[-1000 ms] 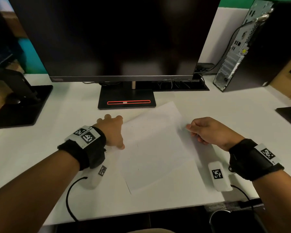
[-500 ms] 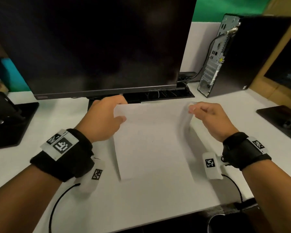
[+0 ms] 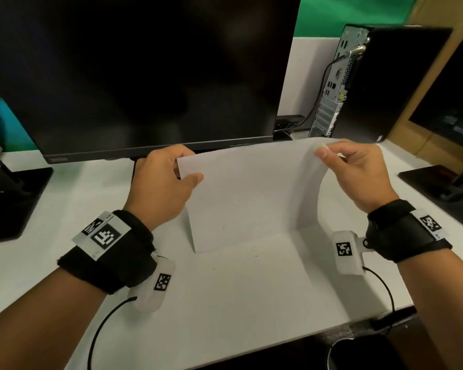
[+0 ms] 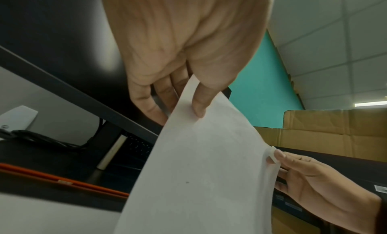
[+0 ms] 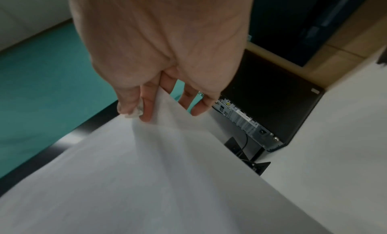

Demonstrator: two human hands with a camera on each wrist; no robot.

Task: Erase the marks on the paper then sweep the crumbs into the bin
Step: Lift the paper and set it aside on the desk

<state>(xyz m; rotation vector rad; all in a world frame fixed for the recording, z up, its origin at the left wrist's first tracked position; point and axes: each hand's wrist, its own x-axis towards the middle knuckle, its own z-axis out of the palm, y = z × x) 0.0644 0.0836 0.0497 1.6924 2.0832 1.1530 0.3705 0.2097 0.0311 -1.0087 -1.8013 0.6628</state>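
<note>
Paper (image 3: 249, 193): held upright between both hands, left hand (image 3: 161, 182) pinching one top corner, right hand (image 3: 356, 172) pinching the other plus an eraser (image 3: 319, 148), long axis hanging toward the desk (image 3: 251, 303).

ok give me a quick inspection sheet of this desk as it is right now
surface: white desk, a few dark crumbs on it
job's things: paper lifted off the desk, one speck on it; small white eraser in the right hand's fingertips; dark rim low right, maybe the bin
clutter: nothing seen
hands: left hand pinches the paper's left edge; right hand holds its right corner together with the eraser
cables: wrist camera leads; cable into the computer tower
surroundings: dark monitor, cardboard boxes, green wall
</note>
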